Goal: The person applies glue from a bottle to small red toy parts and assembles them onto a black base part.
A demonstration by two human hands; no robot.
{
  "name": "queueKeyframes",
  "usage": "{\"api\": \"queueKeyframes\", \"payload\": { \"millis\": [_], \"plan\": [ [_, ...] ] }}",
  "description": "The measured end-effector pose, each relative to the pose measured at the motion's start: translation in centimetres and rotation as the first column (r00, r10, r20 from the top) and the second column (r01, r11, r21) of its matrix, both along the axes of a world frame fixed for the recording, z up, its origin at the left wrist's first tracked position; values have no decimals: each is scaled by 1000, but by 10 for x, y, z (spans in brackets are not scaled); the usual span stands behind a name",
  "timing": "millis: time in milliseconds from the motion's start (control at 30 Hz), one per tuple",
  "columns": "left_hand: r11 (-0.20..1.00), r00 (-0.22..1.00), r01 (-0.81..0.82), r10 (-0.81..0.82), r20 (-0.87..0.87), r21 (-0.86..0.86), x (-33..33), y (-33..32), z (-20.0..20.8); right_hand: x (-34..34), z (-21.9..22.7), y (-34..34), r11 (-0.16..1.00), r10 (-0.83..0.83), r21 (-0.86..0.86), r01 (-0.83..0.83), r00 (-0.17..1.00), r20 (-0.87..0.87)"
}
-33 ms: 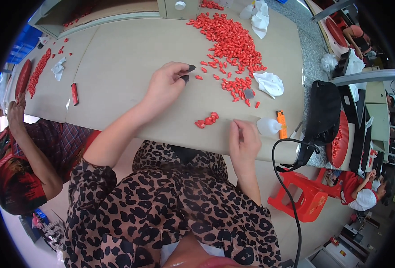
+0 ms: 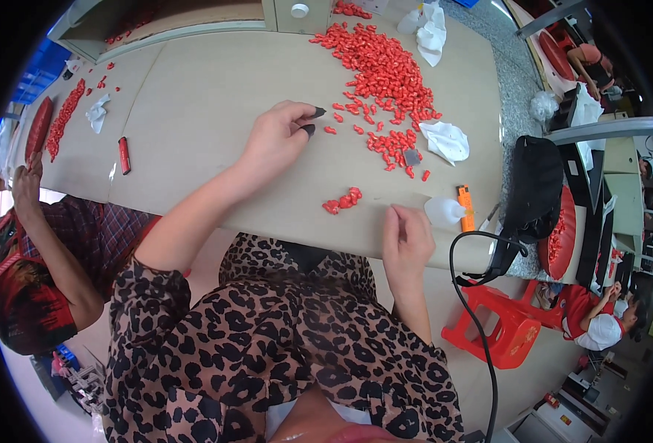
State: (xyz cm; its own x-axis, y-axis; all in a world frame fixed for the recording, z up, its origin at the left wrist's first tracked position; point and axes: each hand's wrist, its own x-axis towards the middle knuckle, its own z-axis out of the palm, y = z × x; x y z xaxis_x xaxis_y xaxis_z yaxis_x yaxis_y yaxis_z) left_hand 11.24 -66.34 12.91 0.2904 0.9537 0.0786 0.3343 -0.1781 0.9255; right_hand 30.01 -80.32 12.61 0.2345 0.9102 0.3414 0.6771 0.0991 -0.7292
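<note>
My left hand rests over the table beside some loose red pieces. Black covers sit on its thumb and forefinger tips, which are apart with nothing between them. Closer to me, a small cluster of glossy red pieces lies between my two hands. My right hand is at the table's near edge, its fingers curled and thumb against forefinger; whatever they may pinch is too small to make out. Next to it lies a white translucent bottle, with an orange box cutter on its far side.
A large heap of red pieces spreads over the far right of the table, beside crumpled white tissue. A small grey square lies among them. A black bag with a cable is at right. Another person works at left.
My right hand has shifted slightly toward me and to the right. My left hand and the red pieces look the same.
</note>
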Motion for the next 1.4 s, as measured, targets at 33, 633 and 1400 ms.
{"api": "queueKeyframes", "payload": {
  "millis": [33, 633, 1400],
  "plan": [
    [1000, 1000, -8, 8, 3, 5, -4, 5, 2, 1, -2, -8, 999, -45, 19, 44, 997, 66],
    [713, 758, -597, 652, -35, 368, -182, 299, 149, -82, 121, 72, 999, 51, -15, -51, 998, 35],
    [707, 679, -470, 672, -296, 528, -67, 398, 78, 49, 56, 124, 1000, 2, 15, -1, 999, -35]
  ]
}}
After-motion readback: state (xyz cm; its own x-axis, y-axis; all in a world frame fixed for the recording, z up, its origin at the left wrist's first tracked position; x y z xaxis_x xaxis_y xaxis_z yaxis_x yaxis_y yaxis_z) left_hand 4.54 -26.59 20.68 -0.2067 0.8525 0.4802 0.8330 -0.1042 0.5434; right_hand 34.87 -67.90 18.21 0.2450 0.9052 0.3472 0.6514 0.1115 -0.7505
